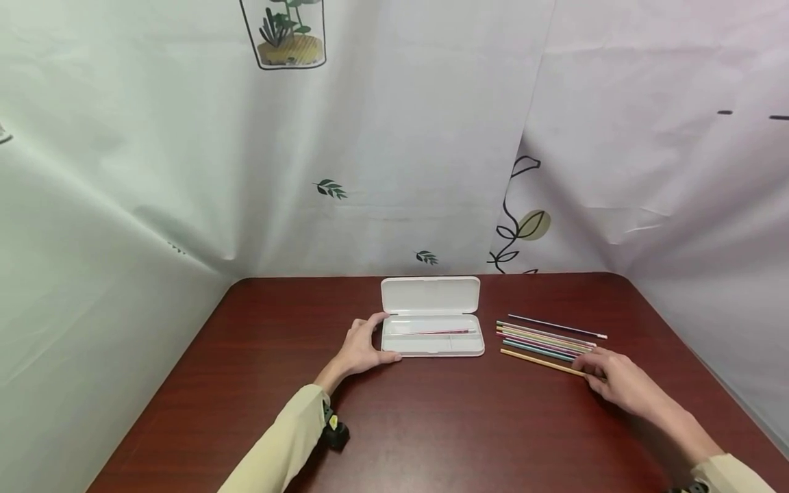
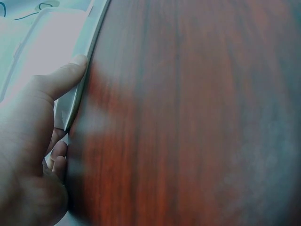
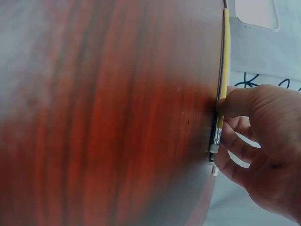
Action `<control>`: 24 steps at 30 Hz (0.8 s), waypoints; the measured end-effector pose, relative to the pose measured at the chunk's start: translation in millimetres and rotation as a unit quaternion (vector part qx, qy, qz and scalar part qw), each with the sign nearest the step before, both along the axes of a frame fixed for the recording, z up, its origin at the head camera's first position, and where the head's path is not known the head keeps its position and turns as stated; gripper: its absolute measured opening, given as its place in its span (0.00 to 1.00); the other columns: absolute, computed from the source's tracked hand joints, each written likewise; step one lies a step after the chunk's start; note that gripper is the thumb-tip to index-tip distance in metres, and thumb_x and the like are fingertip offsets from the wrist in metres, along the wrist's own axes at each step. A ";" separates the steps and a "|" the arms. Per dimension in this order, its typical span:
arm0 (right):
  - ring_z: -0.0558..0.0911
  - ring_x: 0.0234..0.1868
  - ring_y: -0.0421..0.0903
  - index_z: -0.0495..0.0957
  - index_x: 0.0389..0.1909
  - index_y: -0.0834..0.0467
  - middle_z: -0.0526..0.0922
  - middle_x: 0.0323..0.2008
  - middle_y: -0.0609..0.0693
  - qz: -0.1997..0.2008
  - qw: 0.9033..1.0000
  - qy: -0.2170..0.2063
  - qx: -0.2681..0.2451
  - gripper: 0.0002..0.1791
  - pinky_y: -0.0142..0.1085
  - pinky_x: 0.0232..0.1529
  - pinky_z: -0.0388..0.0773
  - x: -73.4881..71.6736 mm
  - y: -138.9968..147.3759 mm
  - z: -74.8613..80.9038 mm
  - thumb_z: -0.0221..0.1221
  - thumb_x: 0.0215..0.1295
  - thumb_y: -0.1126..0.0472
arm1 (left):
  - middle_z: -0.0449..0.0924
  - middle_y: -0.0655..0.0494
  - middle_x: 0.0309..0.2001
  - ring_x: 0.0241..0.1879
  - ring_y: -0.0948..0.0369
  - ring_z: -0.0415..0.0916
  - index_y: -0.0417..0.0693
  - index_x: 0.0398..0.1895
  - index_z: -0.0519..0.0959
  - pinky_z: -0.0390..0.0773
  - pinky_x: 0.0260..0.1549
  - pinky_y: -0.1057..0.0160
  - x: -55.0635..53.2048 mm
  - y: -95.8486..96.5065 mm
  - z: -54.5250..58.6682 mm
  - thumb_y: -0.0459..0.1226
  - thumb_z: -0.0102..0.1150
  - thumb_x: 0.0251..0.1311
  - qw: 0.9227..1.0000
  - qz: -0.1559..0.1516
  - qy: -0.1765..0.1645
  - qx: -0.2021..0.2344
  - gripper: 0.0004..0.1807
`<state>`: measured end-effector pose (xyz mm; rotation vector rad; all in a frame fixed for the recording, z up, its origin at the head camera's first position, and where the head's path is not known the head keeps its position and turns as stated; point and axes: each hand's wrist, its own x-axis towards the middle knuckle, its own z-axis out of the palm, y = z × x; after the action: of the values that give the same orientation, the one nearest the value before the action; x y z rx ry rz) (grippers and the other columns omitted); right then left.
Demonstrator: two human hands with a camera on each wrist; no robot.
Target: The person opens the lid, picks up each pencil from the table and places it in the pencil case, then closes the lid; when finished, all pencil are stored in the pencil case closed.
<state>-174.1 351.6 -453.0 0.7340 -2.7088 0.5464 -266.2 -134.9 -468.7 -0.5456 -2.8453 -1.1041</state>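
A white pencil case (image 1: pixel 430 296) lies with its lid raised near the table's back edge. My left hand (image 1: pixel 360 348) grips its left end, thumb on the front edge and forefinger at the back corner. Inside the case rests a pinkish-red pencil (image 1: pixel 444 333). To the right, my right hand (image 1: pixel 625 385) pinches a yellow pencil (image 1: pixel 533 359) near its eraser end. In the right wrist view the thumb presses that yellow pencil (image 3: pixel 226 56), and the other fingers curl behind it. Several coloured pencils (image 1: pixel 542 335) lie side by side just beyond.
A dark pencil (image 1: pixel 555 326) with a white eraser lies apart, behind the group. Everything stands on a dark red-brown wooden table (image 1: pixel 456 424). A pale patterned cloth (image 1: pixel 394 137) hangs behind the table and along both sides.
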 end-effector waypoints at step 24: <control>0.72 0.30 0.35 0.84 0.38 0.53 0.76 0.33 0.39 0.054 0.997 0.051 -0.016 0.20 0.35 0.28 0.71 -30.7 -51.0 20.7 0.70 0.47 0.77 | 0.74 0.46 0.52 0.56 0.50 0.65 0.52 0.70 0.68 0.68 0.53 0.46 1.6 -0.3 -1.1 0.49 0.81 0.43 1.000 0.003 -0.010 -0.002 0.49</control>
<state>-204.8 300.6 -432.3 0.8793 -2.5721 0.5581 -264.6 -135.2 -469.9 -0.5301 -2.8647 -1.1108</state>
